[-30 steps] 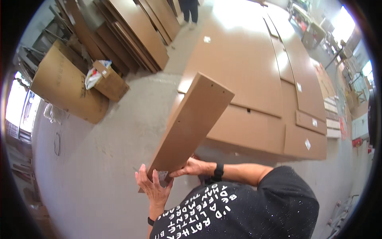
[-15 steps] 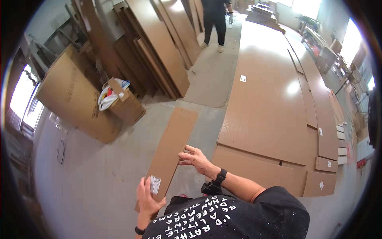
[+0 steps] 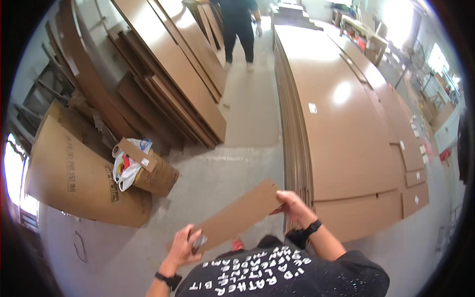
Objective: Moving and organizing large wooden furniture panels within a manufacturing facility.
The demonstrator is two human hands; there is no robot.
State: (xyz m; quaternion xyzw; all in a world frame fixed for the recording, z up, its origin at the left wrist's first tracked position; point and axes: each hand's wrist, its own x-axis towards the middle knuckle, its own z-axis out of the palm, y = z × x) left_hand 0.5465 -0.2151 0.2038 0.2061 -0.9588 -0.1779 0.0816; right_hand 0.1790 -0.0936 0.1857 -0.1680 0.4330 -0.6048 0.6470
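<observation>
A narrow brown board (image 3: 241, 214) is held in front of me, slanting from lower left up to the right. My left hand (image 3: 182, 248) grips its lower end, with the fingers over a white label (image 3: 199, 241). At the upper right end, my right hand (image 3: 294, 205) is closed on the board's corner, its thumb and fingers on either side. To the right lies a large stack of brown panels (image 3: 341, 138), close to my right hand but apart from the held board.
At the left, a cardboard box (image 3: 161, 179) carries a white plastic bag (image 3: 129, 173). Beside it leans a large cardboard sheet (image 3: 79, 173). Tall brown panels (image 3: 183, 74) lean farther back. A person (image 3: 239, 29) stands in the aisle ahead.
The board has swung from steeply upright to a flatter slant, its far end moving right and nearer. My right hand has slid from its long edge to its end. My view has turned.
</observation>
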